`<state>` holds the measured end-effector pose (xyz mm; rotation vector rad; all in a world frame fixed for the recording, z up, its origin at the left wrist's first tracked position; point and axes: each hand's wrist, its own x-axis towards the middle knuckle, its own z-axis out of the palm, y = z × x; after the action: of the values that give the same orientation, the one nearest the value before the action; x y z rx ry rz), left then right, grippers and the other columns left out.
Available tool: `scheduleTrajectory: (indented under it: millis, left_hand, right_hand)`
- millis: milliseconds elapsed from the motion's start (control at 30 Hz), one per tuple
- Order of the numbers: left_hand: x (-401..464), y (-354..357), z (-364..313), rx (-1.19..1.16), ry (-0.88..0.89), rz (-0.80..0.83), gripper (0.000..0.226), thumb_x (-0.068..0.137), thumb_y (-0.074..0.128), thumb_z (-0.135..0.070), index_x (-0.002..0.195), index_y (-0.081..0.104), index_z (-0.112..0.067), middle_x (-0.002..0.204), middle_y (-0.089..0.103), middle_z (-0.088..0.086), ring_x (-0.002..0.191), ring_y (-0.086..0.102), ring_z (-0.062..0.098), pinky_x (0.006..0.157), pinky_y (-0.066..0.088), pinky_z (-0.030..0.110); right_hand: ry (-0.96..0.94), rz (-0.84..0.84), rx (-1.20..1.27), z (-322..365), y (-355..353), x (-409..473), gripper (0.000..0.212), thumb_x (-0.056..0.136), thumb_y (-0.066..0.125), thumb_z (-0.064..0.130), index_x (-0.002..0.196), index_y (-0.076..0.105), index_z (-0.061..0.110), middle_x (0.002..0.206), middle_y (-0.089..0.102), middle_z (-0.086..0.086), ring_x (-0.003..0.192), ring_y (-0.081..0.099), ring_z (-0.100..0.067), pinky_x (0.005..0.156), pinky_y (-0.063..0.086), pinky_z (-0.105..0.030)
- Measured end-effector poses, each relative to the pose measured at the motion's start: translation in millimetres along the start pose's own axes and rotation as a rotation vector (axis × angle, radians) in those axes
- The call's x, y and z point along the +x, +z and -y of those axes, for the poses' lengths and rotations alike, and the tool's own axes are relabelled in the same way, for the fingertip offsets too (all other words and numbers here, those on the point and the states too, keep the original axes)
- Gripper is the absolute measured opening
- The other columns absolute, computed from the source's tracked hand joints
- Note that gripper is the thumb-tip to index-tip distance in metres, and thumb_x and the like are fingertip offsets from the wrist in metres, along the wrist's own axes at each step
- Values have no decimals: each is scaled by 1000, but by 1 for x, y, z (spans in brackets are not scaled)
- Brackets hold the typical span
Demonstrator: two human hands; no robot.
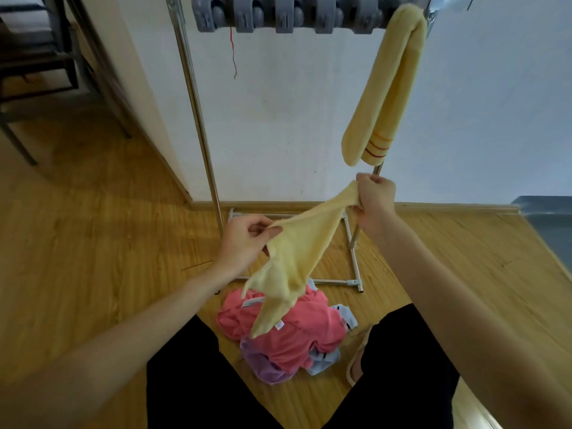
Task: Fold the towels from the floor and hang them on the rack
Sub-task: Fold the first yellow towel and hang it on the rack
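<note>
Currently, in the head view, your right hand (373,198) pinches one end of the pale yellow towel (289,258), raised near the rack's right post; your left hand (244,243) grips the same edge lower and to the left. The towel's long axis slopes down from right hand to left, the rest hanging twisted over the pile of towels (284,339) on the floor (93,243). One striped yellow towel (387,97) already hangs on the rack (198,119), far right. Judgement: your right hand is nearer the rail; spread the edge before folding.

No legible text, labels or numbers anywhere.
</note>
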<state>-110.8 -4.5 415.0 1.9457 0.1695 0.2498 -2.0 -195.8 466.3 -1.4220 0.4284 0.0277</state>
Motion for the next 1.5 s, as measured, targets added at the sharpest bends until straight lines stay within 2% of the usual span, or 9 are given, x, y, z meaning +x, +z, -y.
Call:
scheduleTrajectory:
  millis: [200, 400, 533, 733, 833, 1067, 1200, 1333, 1500]
  left_hand:
    - [2, -5, -31, -302, -171, -138, 6, 88, 62, 1, 91, 67, 2, 75, 68, 12, 54, 65, 6, 47, 49, 16]
    - [5, -11, -47, -394, -185, -235, 8, 89, 60, 2, 95, 65, 4, 81, 68, 13, 68, 69, 15, 57, 56, 24]
    - [4, -12, -57, -406, -184, -235, 11, 90, 59, 1, 98, 65, 4, 85, 68, 13, 75, 70, 19, 62, 58, 27]
    - [3, -16, -72, -362, -151, -219, 10, 90, 59, 0, 98, 65, 2, 84, 67, 12, 76, 69, 18, 60, 58, 26]
    - [4, -22, -76, -342, -146, -209, 8, 90, 60, -1, 94, 66, -1, 83, 67, 11, 75, 69, 17, 59, 56, 24]
    - [1, -36, -91, -308, -153, -168, 6, 88, 63, -2, 89, 67, -5, 81, 67, 9, 71, 69, 15, 59, 55, 23]
    - [0, -42, -95, -305, -154, -171, 9, 89, 62, -2, 96, 67, -1, 86, 67, 12, 76, 69, 19, 63, 58, 26]
    - [-3, -45, -96, -292, -159, -160, 10, 88, 62, -1, 96, 67, 0, 87, 67, 13, 79, 69, 21, 66, 59, 28]
    - [-7, -43, -95, -330, -177, -161, 10, 86, 60, 3, 86, 67, -5, 81, 66, 9, 73, 68, 16, 64, 57, 27]
  right_hand:
    - [166, 262, -64, -26, -21, -10, 22, 89, 64, 8, 109, 63, -1, 88, 57, -10, 77, 53, -17, 61, 47, -23]
    - [32, 490, -118, -45, -34, -34, 15, 87, 64, 3, 100, 70, -1, 90, 72, -8, 77, 68, -11, 63, 53, -16]
    - [-86, 538, -249, -60, -36, -44, 19, 81, 69, 0, 98, 73, 4, 98, 73, -12, 96, 68, -20, 88, 54, -28]
    - [-447, 553, -536, -66, -33, -50, 17, 80, 72, 4, 96, 73, 5, 88, 69, -13, 73, 59, -16, 70, 50, -30]
    - [-688, 451, -693, -71, -31, -43, 16, 91, 62, 13, 93, 73, 3, 101, 59, -6, 92, 56, -14, 77, 49, -25]
    - [-1126, 349, -755, -80, -37, -43, 22, 95, 54, 9, 115, 62, 7, 99, 55, -7, 80, 50, -7, 64, 46, -23]
    - [-1235, 436, -873, -90, -40, -54, 35, 95, 36, 53, 103, 50, 22, 93, 53, 22, 72, 47, 4, 62, 38, -15]
    - [-1300, 603, -861, -98, -33, -51, 20, 94, 47, 12, 99, 65, 6, 95, 59, -4, 70, 57, -17, 52, 47, -30]
    - [-989, 712, -677, -101, -21, -49, 21, 90, 55, -2, 105, 69, 4, 95, 60, -4, 68, 61, -7, 64, 52, -26]
